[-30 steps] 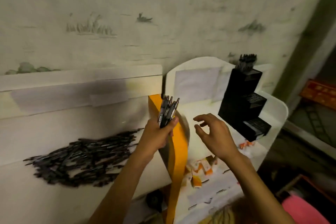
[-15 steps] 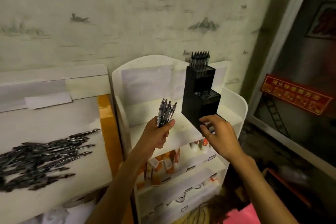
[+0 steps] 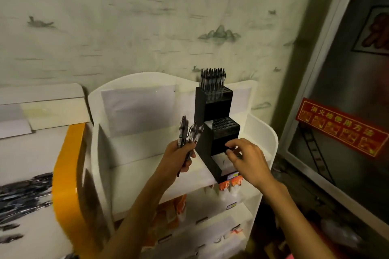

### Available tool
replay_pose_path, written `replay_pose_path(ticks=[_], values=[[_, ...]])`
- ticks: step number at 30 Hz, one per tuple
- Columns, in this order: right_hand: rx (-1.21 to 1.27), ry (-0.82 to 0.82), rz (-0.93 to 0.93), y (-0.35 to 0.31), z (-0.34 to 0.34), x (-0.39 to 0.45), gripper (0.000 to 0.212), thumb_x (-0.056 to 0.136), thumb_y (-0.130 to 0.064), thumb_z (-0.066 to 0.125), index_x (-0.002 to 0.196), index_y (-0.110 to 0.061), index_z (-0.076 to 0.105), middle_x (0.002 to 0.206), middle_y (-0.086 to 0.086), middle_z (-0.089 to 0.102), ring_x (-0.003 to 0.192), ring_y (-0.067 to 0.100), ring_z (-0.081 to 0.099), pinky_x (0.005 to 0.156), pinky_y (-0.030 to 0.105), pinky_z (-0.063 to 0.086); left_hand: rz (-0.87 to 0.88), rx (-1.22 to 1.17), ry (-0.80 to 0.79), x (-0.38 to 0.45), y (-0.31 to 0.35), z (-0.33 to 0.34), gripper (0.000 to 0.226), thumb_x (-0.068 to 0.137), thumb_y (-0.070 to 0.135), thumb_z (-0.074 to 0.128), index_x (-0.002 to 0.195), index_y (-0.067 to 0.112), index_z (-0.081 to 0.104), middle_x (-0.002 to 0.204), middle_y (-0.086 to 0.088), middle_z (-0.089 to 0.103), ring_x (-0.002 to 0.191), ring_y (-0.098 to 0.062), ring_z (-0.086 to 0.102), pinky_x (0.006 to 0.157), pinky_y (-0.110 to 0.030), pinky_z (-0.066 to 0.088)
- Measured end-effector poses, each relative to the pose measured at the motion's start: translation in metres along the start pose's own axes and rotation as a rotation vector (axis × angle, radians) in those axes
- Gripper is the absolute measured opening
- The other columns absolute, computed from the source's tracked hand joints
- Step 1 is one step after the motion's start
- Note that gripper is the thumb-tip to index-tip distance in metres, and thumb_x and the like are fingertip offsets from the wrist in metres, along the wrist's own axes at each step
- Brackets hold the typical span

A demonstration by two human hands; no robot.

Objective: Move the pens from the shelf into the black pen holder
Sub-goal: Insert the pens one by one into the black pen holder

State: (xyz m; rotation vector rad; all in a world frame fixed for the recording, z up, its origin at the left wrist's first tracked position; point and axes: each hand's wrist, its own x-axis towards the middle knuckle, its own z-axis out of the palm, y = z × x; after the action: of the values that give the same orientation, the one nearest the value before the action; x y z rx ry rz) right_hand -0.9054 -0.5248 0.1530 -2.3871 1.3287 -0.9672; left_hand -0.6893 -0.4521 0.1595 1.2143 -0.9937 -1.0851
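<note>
Gripping a bunch of pens in the left hand, fingers wrapped round the lower ends, tips fanned upward. The right hand has its fingers bent at the front of the black pen holder, fingertips touching the lowest step; a small dark bit sits between them, but I can't tell if that's a pen or just the holder's edge.

What's changed: 1 second ago the view was on the pile of loose pens on the left shelf, with the right hand floating in mid-air, clear of the holder. Now everything has swung right, the white rack fills the middle, and the right hand has come down onto the holder. The bunch hasn't shifted in the left hand. So I'd say the carry is done and the slotting-in part is starting.

Where stuff sits: the bunch is just left of the holder's middle step, very near it, with its tips around the level of that step's top. The holder has 3 steps. The top 1 already has pens standing in it, the middle grid looks empty. A big heap remains on the shelf, so lots of trips left.
</note>
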Motion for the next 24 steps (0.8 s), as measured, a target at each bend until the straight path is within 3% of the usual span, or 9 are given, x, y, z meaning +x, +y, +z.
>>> replay_pose_path(ticks=[3, 10, 15, 19, 21, 24], values=[[0.006, -0.010, -0.008, 0.022, 0.000, 0.031, 0.021, 0.092, -0.026, 0.064, 0.113, -0.028, 0.066, 0.109, -0.010, 0.065, 0.090, 0.006, 0.061, 0.077, 0.014, 0.045, 0.053, -0.016, 0.052, 0.035, 0.000, 0.012, 0.021, 0.102, 0.019, 0.053, 0.094, 0.000, 0.056, 0.070, -0.008, 0.060, 0.048, -0.014, 0.046, 0.043, -0.024, 0.037], [0.069, -0.008, -0.069, 0.053, -0.002, 0.100, 0.022, 0.092, -0.024, 0.064, 0.114, -0.026, 0.067, 0.109, -0.009, 0.066, 0.092, 0.006, 0.062, 0.084, 0.023, 0.052, 0.102, -0.027, 0.118, 0.100, 0.009, 0.034, 0.023, 0.101, 0.025, 0.055, 0.096, 0.003, 0.055, 0.071, -0.012, 0.052, 0.048, -0.017, 0.040, 0.043, -0.026, 0.031], [0.131, -0.038, -0.099, 0.064, -0.001, 0.144, 0.022, 0.094, -0.025, 0.062, 0.115, -0.026, 0.066, 0.112, -0.010, 0.065, 0.096, 0.006, 0.061, 0.088, 0.026, 0.053, 0.151, 0.009, 0.157, 0.129, 0.020, 0.053, 0.022, 0.101, 0.021, 0.056, 0.092, 0.000, 0.057, 0.054, 0.005, 0.055, 0.042, -0.014, 0.041, 0.039, -0.021, 0.031], [0.159, -0.046, -0.148, 0.072, 0.002, 0.175, 0.019, 0.093, -0.027, 0.063, 0.112, -0.029, 0.065, 0.107, -0.013, 0.064, 0.089, 0.002, 0.061, 0.081, 0.020, 0.051, 0.157, 0.019, 0.248, 0.154, 0.027, 0.064, 0.024, 0.099, 0.020, 0.060, 0.087, 0.000, 0.064, 0.053, 0.003, 0.060, 0.041, -0.016, 0.044, 0.039, -0.020, 0.033], [0.172, -0.055, -0.179, 0.076, 0.003, 0.192, 0.019, 0.092, -0.029, 0.064, 0.111, -0.031, 0.065, 0.105, -0.015, 0.064, 0.086, 0.000, 0.061, 0.079, 0.019, 0.050, 0.169, 0.035, 0.297, 0.166, 0.030, 0.068, 0.027, 0.097, 0.021, 0.063, 0.084, -0.003, 0.067, 0.055, -0.004, 0.062, 0.041, -0.021, 0.045, 0.038, -0.020, 0.033], [0.208, -0.075, -0.199, 0.080, 0.004, 0.220, 0.018, 0.092, -0.030, 0.064, 0.110, -0.031, 0.065, 0.103, -0.017, 0.063, 0.084, -0.002, 0.059, 0.078, 0.015, 0.047, 0.187, 0.055, 0.359, 0.181, 0.031, 0.072, 0.029, 0.094, 0.022, 0.068, 0.087, -0.006, 0.070, 0.074, -0.024, 0.069, 0.046, -0.025, 0.047, 0.037, -0.020, 0.033]])
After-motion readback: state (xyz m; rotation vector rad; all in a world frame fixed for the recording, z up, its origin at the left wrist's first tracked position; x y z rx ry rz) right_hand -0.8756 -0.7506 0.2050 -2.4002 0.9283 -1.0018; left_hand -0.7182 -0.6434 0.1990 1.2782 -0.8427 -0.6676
